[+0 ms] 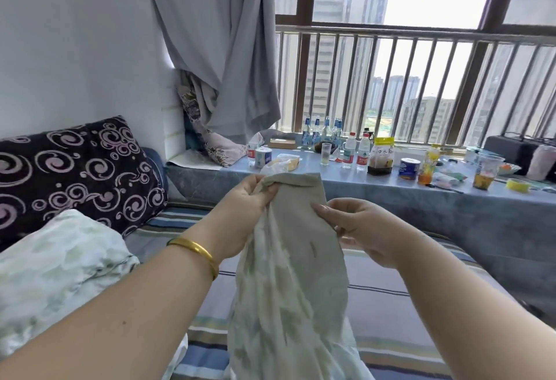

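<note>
Pale green cloth (288, 259) hangs from our grip: our left hand (240, 211) pinches its top corner, our right hand (358, 229) pinches the edge just below.

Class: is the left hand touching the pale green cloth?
Touching. The head view shows the left hand pinching the pale green cloth at its top corner.
</note>
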Demonstrator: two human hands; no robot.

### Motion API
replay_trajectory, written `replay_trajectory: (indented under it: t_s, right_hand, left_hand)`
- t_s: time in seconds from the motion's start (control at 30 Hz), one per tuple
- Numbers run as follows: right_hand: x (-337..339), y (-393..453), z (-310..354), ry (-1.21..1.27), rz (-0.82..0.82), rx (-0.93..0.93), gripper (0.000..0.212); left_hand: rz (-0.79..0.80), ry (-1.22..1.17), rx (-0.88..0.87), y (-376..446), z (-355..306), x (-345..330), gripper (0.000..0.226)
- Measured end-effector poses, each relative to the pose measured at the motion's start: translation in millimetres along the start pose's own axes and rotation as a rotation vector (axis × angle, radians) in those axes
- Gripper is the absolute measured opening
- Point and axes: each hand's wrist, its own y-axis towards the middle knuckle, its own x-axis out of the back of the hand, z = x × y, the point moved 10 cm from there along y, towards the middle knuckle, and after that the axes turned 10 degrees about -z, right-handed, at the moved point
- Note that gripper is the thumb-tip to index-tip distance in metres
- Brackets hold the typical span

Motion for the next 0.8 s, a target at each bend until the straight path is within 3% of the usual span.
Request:
replay_trajectory:
  t_s: [0.1,0.23,0.3,0.37,0.4,0.47,0.57,0.67,0.8]
  right_hand:
    - [-15.2,-12.2,1.2,-0.030,0.204,-0.056,0.054]
    - [-21.8,-18.1,3.9,0.097,0.233,-0.088,0.043]
    - [-19.2,-16.7,3.7,0.157,0.184,-0.102,0.043]
    - [-10.6,-13.5,4.4,0.140,0.065,-0.094,0.042]
    - [-5.1,-11.3,3.5,0.104,-0.014,-0.089,0.040]
    - [4.3,-8.4,0.7,0.016,-0.168,-0.094,0.036]
    - [8.4,-7.8,-2.2,-0.033,-0.303,-0.099,0.040]
    - [1.5,-10.4,-9.8,-0.019,-0.304,-0.150,0.041]
    - [-13.7,-17.0,-19.4,0.312,-0.214,-0.288,0.029]
  left_hand:
    - [0.008,-0.199,-0.001,-0.5,-5.4,-8.7,0.004]
    - [-0.022,-0.214,-0.023,-2.8,-9.5,-13.7,0.002]
    - [-0.212,0.170,-0.104,-0.2,-10.3,8.0,0.016]
    - [-0.491,0.772,-0.223,-4.5,-22.5,33.8,0.040]
    - [-0.554,0.909,-0.283,-11.0,-30.8,33.9,0.049]
    - [-0.407,0.856,-0.251,-12.2,-22.8,17.4,0.058]
    - [-0.082,0.678,0.030,-16.4,21.0,-17.8,0.074]
    - [-0.039,0.552,0.119,-20.2,40.5,-27.4,0.084]
    - [0.021,0.476,0.127,-25.1,54.1,-32.7,0.092]
